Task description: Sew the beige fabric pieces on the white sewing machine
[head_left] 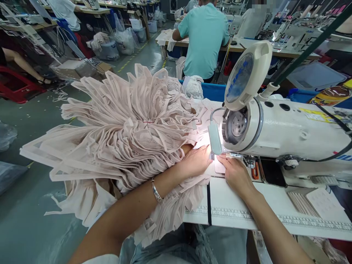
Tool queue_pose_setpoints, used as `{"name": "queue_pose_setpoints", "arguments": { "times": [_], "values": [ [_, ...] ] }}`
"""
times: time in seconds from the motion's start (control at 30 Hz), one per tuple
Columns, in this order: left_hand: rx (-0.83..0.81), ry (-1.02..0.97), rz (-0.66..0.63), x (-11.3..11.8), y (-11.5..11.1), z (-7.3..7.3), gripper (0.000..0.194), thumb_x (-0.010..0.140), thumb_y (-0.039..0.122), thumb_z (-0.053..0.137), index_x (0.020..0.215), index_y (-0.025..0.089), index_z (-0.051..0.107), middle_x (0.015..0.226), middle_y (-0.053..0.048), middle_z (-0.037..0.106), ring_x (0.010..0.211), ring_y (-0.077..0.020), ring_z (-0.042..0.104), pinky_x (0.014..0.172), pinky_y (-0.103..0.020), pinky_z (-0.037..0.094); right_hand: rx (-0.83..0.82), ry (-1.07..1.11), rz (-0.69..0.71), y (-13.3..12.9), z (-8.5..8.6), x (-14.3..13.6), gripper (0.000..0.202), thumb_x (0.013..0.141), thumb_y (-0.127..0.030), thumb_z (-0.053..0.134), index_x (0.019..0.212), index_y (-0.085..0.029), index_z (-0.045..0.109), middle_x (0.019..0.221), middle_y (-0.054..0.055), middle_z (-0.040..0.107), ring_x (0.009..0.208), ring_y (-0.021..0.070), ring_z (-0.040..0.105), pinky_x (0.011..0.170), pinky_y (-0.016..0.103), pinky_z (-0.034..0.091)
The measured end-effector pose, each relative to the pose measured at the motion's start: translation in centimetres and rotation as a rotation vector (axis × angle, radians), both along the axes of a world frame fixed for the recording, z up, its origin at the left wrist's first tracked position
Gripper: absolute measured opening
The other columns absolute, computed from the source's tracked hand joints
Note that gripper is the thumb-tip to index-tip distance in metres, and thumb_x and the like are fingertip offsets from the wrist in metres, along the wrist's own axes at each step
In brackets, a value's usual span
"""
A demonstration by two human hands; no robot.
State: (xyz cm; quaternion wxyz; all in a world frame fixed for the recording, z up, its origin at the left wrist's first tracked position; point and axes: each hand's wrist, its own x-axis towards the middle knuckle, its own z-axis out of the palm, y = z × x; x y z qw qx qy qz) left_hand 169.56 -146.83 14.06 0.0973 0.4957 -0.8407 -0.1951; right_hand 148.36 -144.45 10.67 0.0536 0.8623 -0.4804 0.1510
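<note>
A white sewing machine [291, 128] stands on the right, its small lamp [215, 138] lighting the needle area. Just left of the needle, my left hand [196, 160] presses on pale pink fabric, fingers close together; the fingertips are washed out by light. On the other side my right hand [233, 169] lies with its fingertips at a small pale piece [219, 167] beside the presser foot; whether it pinches the piece is unclear. A large heap of pale pink garment pieces [123, 135] spreads around my left forearm and hangs over the table's edge.
A ruler strip [247, 216] runs along the table's front edge. Stacked pale cards [313, 201], a dark phone-like object [272, 171] and an orange-handled tool [255, 171] lie at the right. Ahead, a person in a turquoise shirt [205, 36] sits at another table.
</note>
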Motion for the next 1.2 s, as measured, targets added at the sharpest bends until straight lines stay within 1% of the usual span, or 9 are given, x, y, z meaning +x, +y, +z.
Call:
{"name": "queue_pose_setpoints", "arguments": {
  "times": [0.17,0.37,0.57,0.7,0.83,1.03,1.2],
  "values": [
    [0.012,-0.077,-0.003,-0.1,0.1,0.1,0.032,0.101,0.030,0.044,0.128,0.014,0.051,0.120,-0.014,0.063,0.110,-0.0283,0.065,0.088,-0.037,0.054,0.103,-0.033,-0.027,-0.3,0.2,-0.2,0.059,0.086,0.003,0.034,0.129,-0.019,0.068,0.122,0.011,0.071,0.116,0.0272,0.063,0.102,0.045,0.053],
    [0.010,-0.056,-0.016,-0.1,0.0,0.3,0.030,0.100,0.027,0.045,0.127,0.015,0.053,0.122,-0.013,0.063,0.114,-0.0271,0.063,0.092,-0.037,0.053,0.179,-0.004,-0.073,-0.4,0.1,0.1,0.061,0.086,0.003,0.032,0.131,-0.018,0.067,0.124,0.012,0.071,0.119,0.0289,0.062,0.103,0.046,0.051],
    [-0.004,-0.041,-0.011,-0.2,0.0,0.1,0.028,0.100,0.028,0.050,0.124,0.014,0.054,0.124,-0.013,0.063,0.119,-0.0271,0.061,0.096,-0.038,0.052,0.182,0.057,-0.114,-0.2,0.3,0.6,0.060,0.087,0.002,0.035,0.135,-0.018,0.065,0.129,0.012,0.068,0.121,0.0308,0.061,0.104,0.048,0.049],
    [0.014,-0.022,0.026,-0.2,0.1,0.1,0.028,0.098,0.029,0.054,0.122,0.015,0.055,0.122,-0.012,0.064,0.116,-0.0270,0.062,0.097,-0.038,0.052,0.182,0.110,-0.123,-0.1,0.8,0.8,0.056,0.091,-0.003,0.035,0.135,-0.020,0.065,0.131,0.011,0.068,0.124,0.0311,0.059,0.107,0.050,0.045],
    [0.028,-0.004,0.030,-0.2,0.1,0.1,0.026,0.098,0.028,0.053,0.121,0.016,0.055,0.121,-0.012,0.064,0.115,-0.0273,0.063,0.096,-0.038,0.052,0.225,0.160,-0.148,0.0,1.4,1.0,0.058,0.092,-0.003,0.033,0.141,-0.021,0.060,0.131,0.011,0.067,0.123,0.0309,0.060,0.110,0.052,0.040],
    [0.037,-0.028,0.019,-0.3,0.1,0.2,0.028,0.098,0.029,0.051,0.123,0.016,0.054,0.123,-0.013,0.063,0.118,-0.0279,0.061,0.096,-0.038,0.052,0.272,0.189,-0.175,-0.1,1.7,1.2,0.057,0.095,-0.006,0.033,0.142,-0.023,0.058,0.133,0.012,0.066,0.121,0.0304,0.060,0.105,0.047,0.043],
    [0.048,-0.042,0.003,-0.2,0.1,0.5,0.028,0.100,0.028,0.048,0.125,0.015,0.053,0.126,-0.014,0.062,0.121,-0.0284,0.059,0.098,-0.040,0.052,0.254,0.197,-0.176,-0.2,1.5,1.1,0.057,0.095,-0.006,0.031,0.143,-0.023,0.058,0.133,0.012,0.066,0.121,0.0301,0.059,0.105,0.046,0.043]
  ]
}}
